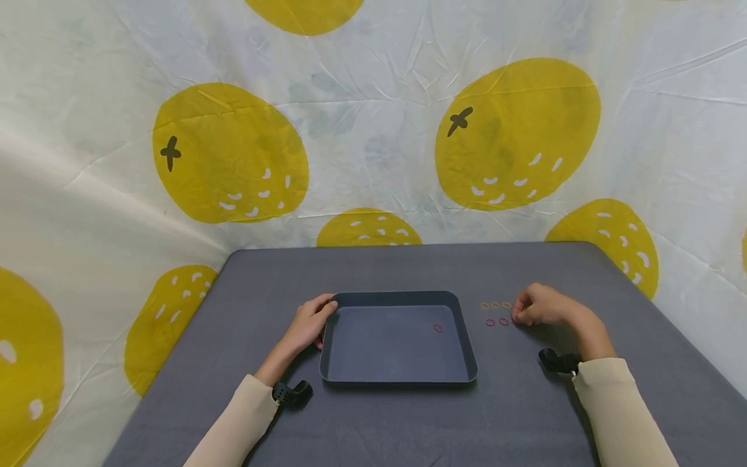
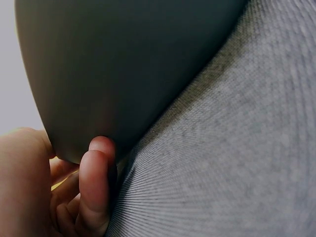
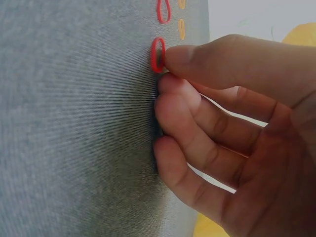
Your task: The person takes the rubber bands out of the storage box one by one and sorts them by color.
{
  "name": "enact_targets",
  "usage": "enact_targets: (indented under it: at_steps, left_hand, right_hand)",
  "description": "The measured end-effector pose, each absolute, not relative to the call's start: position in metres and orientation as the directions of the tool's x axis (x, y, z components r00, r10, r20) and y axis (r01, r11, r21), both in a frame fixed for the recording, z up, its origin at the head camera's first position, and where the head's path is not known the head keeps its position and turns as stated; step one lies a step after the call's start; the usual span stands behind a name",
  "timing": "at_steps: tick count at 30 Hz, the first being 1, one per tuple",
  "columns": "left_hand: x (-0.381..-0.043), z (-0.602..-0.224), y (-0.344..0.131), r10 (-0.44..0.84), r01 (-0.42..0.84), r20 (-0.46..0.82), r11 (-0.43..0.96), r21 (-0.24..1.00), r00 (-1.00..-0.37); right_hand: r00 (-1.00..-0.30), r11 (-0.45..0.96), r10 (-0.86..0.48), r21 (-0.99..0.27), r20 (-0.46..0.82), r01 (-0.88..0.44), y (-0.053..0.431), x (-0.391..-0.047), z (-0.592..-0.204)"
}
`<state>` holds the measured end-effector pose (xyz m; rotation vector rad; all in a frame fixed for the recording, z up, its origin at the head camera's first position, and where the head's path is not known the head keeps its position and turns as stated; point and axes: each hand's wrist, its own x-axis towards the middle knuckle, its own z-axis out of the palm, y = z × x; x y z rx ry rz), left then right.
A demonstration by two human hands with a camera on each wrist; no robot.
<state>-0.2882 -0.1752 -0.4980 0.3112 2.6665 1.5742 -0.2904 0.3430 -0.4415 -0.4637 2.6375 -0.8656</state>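
Observation:
My left hand (image 1: 307, 322) grips the upper left corner of a dark grey rectangular tray (image 1: 399, 380), thumb by the rim and fingers against the outer wall (image 2: 113, 74). One small red rubber band (image 1: 438, 329) lies inside the tray. To the right of it, my right hand (image 1: 539, 306) is down at the cloth with its fingers curled. Its thumb tip (image 3: 178, 55) is right at the edge of a red rubber band (image 3: 154, 54); whether the fingers pinch it I cannot tell. Two more red bands (image 1: 497, 322) lie left of this hand, below a row of yellow bands (image 1: 495, 305).
A grey cloth (image 1: 403, 421) covers the table. Behind it hangs a white sheet (image 1: 373, 155) printed with large yellow fruit. Black wrist straps (image 1: 294, 393) are on both forearms, over cream sleeves.

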Motion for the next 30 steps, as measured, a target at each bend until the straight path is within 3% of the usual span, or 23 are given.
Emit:
enact_targets:
  at_steps: [30]
  left_hand:
    - [-0.29, -0.498, -0.176, 0.182, 0.156, 0.079, 0.465, 0.872, -0.98]
  right_hand:
    - [-0.901, 0.774, -0.395, -0.593, -0.178, -0.222, 0.333, -0.288, -0.426]
